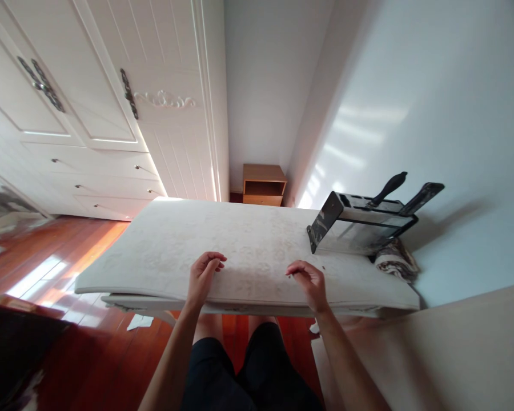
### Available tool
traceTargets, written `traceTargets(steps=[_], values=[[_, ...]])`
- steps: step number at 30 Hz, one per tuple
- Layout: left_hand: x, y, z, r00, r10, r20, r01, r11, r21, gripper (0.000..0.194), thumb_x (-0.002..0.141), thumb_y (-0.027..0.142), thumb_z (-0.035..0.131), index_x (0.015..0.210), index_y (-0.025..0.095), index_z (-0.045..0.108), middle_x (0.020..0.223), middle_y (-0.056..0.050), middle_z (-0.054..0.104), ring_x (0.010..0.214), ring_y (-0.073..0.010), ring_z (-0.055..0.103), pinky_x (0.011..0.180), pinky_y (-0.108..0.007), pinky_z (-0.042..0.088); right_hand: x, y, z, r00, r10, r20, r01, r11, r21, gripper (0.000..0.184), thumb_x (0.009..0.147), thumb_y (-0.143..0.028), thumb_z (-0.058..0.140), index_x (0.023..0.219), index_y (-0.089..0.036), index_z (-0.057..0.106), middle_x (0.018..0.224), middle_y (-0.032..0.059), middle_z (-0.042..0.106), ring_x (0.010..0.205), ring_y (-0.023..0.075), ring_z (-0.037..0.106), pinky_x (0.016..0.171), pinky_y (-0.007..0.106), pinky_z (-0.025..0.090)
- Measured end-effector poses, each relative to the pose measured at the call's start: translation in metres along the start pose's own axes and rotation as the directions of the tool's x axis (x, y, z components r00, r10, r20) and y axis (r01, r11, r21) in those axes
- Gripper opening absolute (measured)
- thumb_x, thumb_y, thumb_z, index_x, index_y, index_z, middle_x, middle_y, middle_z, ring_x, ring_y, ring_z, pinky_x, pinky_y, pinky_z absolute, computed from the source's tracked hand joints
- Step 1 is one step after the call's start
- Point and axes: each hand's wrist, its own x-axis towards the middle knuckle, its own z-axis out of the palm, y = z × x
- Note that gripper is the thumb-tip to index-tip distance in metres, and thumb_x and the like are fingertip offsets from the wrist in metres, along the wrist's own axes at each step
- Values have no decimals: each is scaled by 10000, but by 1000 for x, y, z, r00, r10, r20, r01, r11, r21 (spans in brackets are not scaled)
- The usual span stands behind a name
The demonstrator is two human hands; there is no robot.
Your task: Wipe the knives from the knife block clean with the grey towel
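Observation:
A bare white mattress lies on a low white bed frame in front of me. My left hand rests on the mattress near its front edge, fingers curled down onto the surface. My right hand sits a little to the right, also on the mattress, its fingertips pinched together; whether anything is between them is too small to tell. A dark tray-like rack with black handles rests on the mattress at the right, by the wall.
A white wardrobe with drawers fills the left. A small wooden nightstand stands in the far corner. A patterned cloth bundle lies beside the rack. Red wooden floor runs left of the bed; a dark rug lies at bottom left.

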Motion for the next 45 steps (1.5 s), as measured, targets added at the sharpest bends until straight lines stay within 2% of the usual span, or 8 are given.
traceTargets(steps=[3,7,9,13,18,28,36,45], values=[[4,12,23,996,18,89,-15,999,-33,216,787,352,616,842,150,672,828,-61,701,690,-138,605,642,-254,489,10,-2,-58,908,-145,-394,128,989,-70,112,727,-186,580,668,-204,673,704,22,662,719,171,611,692,293,488],[13,35,79,959,66,276,-30,991,-133,261,804,373,652,929,144,641,889,-72,691,760,-150,623,686,-275,518,39,-8,-143,440,-303,-845,319,933,-169,96,657,-128,513,638,-201,573,554,-37,531,552,127,508,595,268,441],[19,45,113,916,108,386,-34,981,-193,362,804,396,686,1058,152,602,971,-84,673,860,-173,635,718,-296,539,55,-11,-181,369,-312,-875,415,898,-145,79,649,-140,521,686,-198,559,569,-54,523,531,107,490,557,239,410],[38,54,180,850,168,500,-87,980,-180,632,748,415,770,1266,175,499,1189,-146,607,1135,-245,591,857,-346,533,85,-9,-230,461,-201,-864,345,938,-34,198,680,-241,644,861,-169,609,780,-13,648,676,97,591,600,201,436],[67,43,245,848,146,509,-92,987,-129,1014,601,389,883,1451,221,356,1485,-217,392,1416,-373,350,1017,-481,456,128,6,-248,645,-35,-763,206,970,130,362,841,-512,594,969,-176,633,893,-3,671,808,110,642,698,219,503],[96,36,295,762,240,601,-232,968,-94,1253,508,385,928,1543,146,265,1539,-235,336,1446,-380,294,1188,-517,244,158,12,-246,784,276,-556,-32,913,407,808,903,-799,222,999,-153,697,877,80,733,838,209,713,788,374,587],[113,41,284,744,252,618,-245,964,-98,1128,473,233,924,1461,107,394,1255,-181,606,1113,-285,603,965,-434,500,159,14,-225,707,250,-662,84,899,429,613,927,-700,352,909,-189,691,856,12,736,809,171,708,851,333,569],[130,55,201,782,273,561,-299,953,-48,1155,476,292,927,1501,161,410,1230,-133,642,1072,-263,619,930,-403,515,171,-1,-146,726,211,-655,159,875,458,516,905,-642,431,854,-182,658,780,-7,706,753,154,690,773,283,565]])
